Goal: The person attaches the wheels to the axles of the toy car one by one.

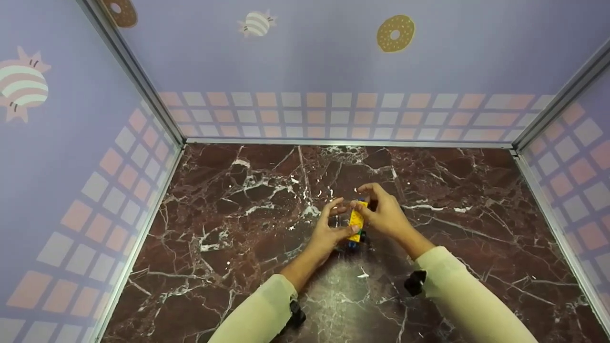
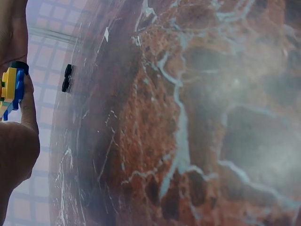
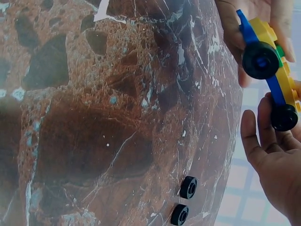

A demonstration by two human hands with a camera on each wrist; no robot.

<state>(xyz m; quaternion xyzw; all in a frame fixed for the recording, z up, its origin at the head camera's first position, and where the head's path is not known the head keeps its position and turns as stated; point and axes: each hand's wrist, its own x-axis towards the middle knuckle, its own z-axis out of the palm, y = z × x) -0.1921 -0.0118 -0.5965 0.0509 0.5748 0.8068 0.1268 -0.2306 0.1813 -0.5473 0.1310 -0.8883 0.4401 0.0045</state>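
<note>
A toy car of yellow, blue and green building bricks is held just above the table, long side pointing away from me. My left hand grips its near end, thumb on the yellow top and a finger underneath. Toward the far end, my right hand holds it with the thumb on top; its other fingers are partly hidden. Two black wheels show on the car's side in the right wrist view, the larger wheel and the smaller wheel. The left wrist view catches only part of the car.
Two loose black wheels lie on the table, one wheel beside another wheel. A dark red marbled tabletop spreads beneath the hands. Purple panels, including the back wall, enclose it at the back and sides.
</note>
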